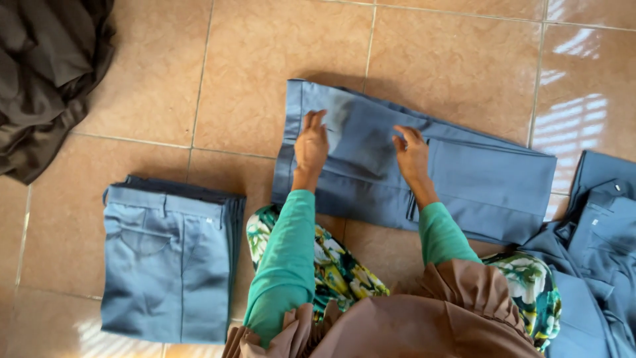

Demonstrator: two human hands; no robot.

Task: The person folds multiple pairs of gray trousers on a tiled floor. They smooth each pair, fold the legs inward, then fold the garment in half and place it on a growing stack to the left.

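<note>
Both hands lie flat with fingers spread, gripping nothing: the left hand presses the left end of the blue-grey trousers spread across the tiled floor, the right hand near their middle. To fold well, I judge, keep palms smoothing outward and the edges aligned, matching the folded pile at near left.

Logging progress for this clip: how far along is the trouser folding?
Done: a folded stack of blue trousers lies at left. In hand: left hand and right hand press flat on blue trousers laid across the floor. Left: unfolded blue garments piled at right.
</note>
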